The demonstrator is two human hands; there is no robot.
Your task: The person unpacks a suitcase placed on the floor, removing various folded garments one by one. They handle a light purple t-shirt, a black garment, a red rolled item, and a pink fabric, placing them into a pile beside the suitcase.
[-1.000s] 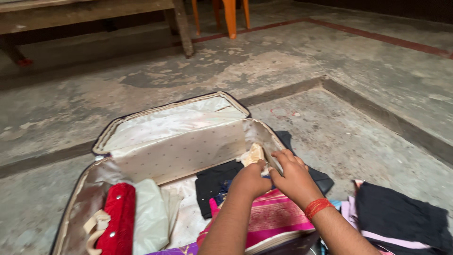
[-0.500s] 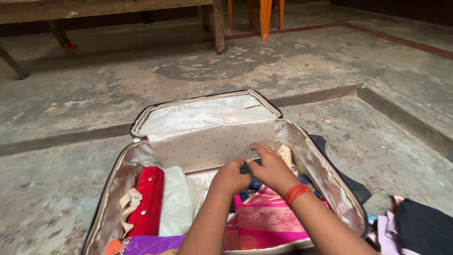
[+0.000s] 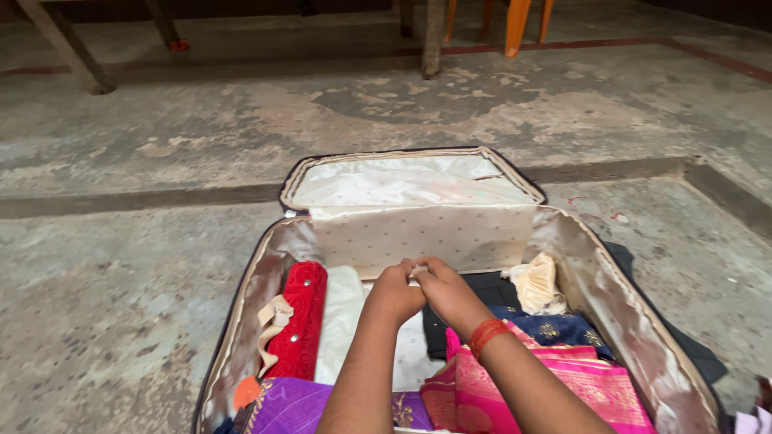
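Note:
An open suitcase [image 3: 643, 337] with shiny cream lining lies on the concrete floor. My left hand [image 3: 394, 293] and my right hand [image 3: 445, 291] meet over its middle, close to the back wall. Their fingertips pinch a small pale bit of fabric [image 3: 415, 272]; what it belongs to is unclear. A red thread band [image 3: 487, 334] circles my right wrist. Packed below are a red embroidered roll [image 3: 299, 317], a white folded cloth [image 3: 341, 317], a pink sari [image 3: 563, 386], a dark blue garment [image 3: 555, 328] and a purple cloth [image 3: 293, 406]. A beige strap bundle [image 3: 536, 283] rests at the right.
The suitcase lid [image 3: 402, 181] lies flat behind. A beige strap with a clip [image 3: 272, 320] hangs at the left wall. Dark cloth [image 3: 700, 354] sticks out beyond the right side. Wooden bench legs [image 3: 433, 40] and orange chair legs [image 3: 515, 24] stand at the far edge of the floor.
My view has swung left, so the suitcase now sits centred. Both hands moved from the right wall's beige strap to the middle of the case, and the strap now lies loose.

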